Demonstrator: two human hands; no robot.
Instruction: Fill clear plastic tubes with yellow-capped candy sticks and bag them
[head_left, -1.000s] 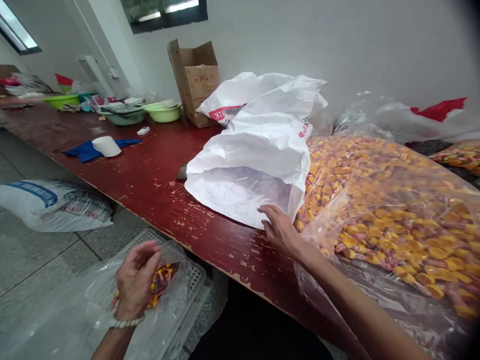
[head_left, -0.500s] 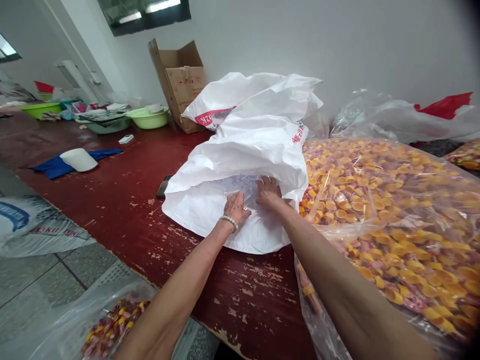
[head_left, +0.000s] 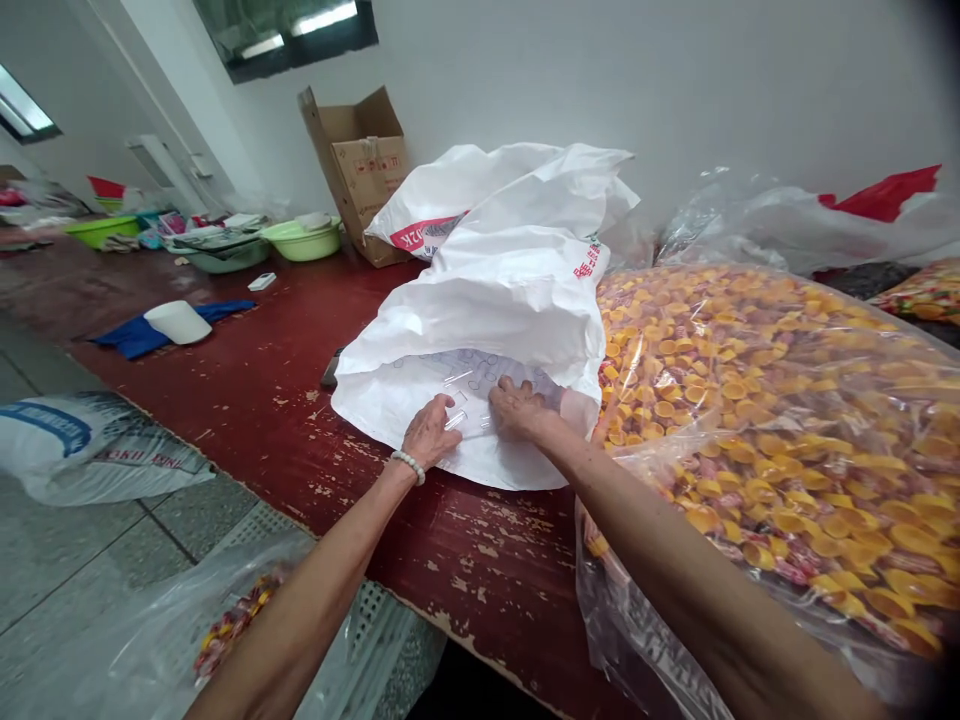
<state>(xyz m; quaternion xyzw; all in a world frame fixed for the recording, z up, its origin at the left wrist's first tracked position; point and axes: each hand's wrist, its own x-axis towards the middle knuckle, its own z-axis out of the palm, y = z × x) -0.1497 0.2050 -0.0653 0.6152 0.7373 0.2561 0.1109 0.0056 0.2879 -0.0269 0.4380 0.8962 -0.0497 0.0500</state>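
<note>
A white woven sack (head_left: pixel 517 270) lies on its side on the red table, its mouth facing me. Several clear, thin plastic pieces (head_left: pixel 461 415) rest inside the opening, on the sack's lower layer. At the left of the mouth, my left hand (head_left: pixel 431 432), with a beaded bracelet at the wrist, has thumb and fingers apart beside these pieces. My right hand (head_left: pixel 516 408) reaches into the mouth with its fingers curled down among the clear pieces; what lies under the fingertips is hidden.
A large clear bag (head_left: pixel 780 400) of yellow cup-like pieces and wrapped items fills the right. Behind stand a cardboard box (head_left: pixel 367 175) and a green basin (head_left: pixel 304 240). A white container (head_left: pixel 178 322) lies on blue cloth. Below the worn table edge (head_left: pixel 420 610) is another clear bag (head_left: pixel 232 620).
Both hands have shifted left and the left hand has drawn back toward the sack's near edge. My right hand's fingers are more curled. The view has turned slightly.
</note>
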